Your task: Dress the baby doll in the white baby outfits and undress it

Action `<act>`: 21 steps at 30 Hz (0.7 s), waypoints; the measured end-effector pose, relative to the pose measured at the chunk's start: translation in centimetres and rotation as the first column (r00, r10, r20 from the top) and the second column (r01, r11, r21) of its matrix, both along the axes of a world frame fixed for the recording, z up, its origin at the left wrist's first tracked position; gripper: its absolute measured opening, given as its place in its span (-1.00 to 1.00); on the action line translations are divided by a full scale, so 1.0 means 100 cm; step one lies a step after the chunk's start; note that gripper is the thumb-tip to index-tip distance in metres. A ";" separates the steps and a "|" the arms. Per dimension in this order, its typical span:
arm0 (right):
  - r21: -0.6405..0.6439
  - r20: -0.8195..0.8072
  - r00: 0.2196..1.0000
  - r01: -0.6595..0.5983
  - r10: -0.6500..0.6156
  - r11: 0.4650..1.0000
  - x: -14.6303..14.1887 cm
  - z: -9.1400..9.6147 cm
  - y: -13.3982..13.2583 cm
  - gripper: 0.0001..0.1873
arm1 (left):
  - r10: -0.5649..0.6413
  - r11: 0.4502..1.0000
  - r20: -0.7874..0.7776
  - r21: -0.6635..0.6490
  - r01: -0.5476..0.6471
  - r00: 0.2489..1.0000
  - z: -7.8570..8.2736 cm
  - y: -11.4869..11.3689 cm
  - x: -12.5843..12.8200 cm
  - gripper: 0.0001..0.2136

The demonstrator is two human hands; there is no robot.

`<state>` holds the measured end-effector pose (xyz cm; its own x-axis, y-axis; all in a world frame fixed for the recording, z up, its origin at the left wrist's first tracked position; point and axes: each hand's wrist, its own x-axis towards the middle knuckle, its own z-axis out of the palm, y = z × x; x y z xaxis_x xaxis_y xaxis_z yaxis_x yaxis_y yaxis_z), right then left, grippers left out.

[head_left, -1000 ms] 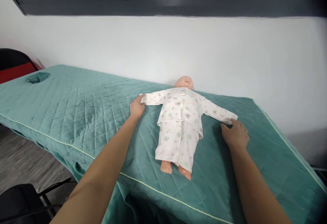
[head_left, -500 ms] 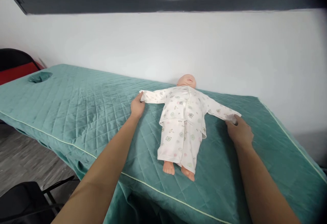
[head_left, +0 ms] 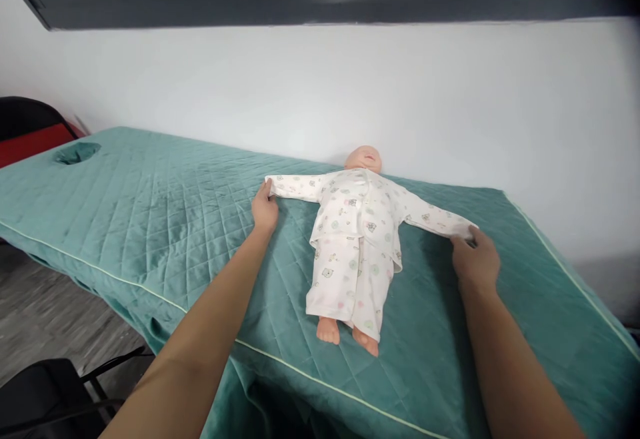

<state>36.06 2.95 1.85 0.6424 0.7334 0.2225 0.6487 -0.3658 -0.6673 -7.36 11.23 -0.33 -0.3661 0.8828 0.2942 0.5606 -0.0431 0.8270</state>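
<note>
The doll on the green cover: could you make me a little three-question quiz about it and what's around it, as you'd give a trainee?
1. True or false: the feet of the doll stick out below its trousers.
2. What does the left hand hold: (a) a trouser leg, (b) a sleeve end, (c) the doll's head?
3. Fill the gap: the wall behind the green cover is ____.

Key: 1 true; 2 b; 3 white.

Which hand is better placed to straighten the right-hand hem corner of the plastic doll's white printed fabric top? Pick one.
Right, probably: the right hand is nearer that hem corner. The left hand is across the top. Each holds a sleeve cuff.
</note>
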 end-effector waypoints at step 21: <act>0.132 -0.090 0.996 0.017 -0.006 0.991 0.005 -0.011 0.008 -0.46 | 0.043 0.998 -0.104 0.041 -0.039 0.994 -0.009 0.006 -0.002 -0.57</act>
